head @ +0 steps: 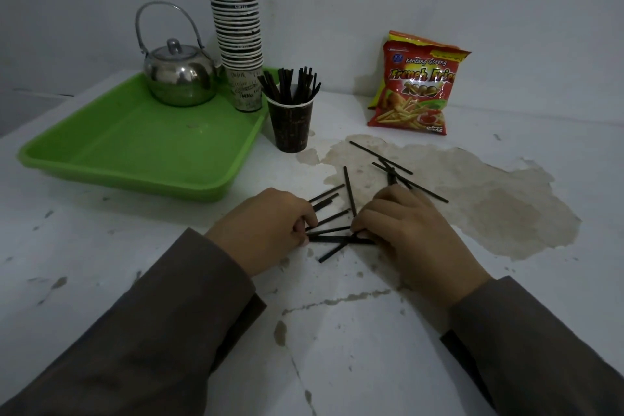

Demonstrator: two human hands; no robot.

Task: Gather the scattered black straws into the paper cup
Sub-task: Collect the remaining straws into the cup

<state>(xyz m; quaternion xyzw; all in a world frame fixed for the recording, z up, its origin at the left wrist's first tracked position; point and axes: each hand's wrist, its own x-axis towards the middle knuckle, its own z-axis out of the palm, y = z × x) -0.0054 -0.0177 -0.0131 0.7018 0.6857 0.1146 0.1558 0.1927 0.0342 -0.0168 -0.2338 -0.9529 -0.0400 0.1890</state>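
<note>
Several black straws (337,230) lie scattered on the white worn table between my hands, and a few more straws (398,169) lie crossed further right. My left hand (266,230) rests knuckles up, its fingertips pinching the left ends of the near straws. My right hand (405,230) lies opposite, fingers curled over their right ends. Behind them stands a dark paper cup (292,127) holding a bunch of upright black straws (290,84).
A green tray (135,149) at the left carries a steel kettle (179,74) and a tall stack of paper cups (238,30). A red snack bag (415,84) leans on the wall at the back right. The tabletop has a large peeled patch (489,206).
</note>
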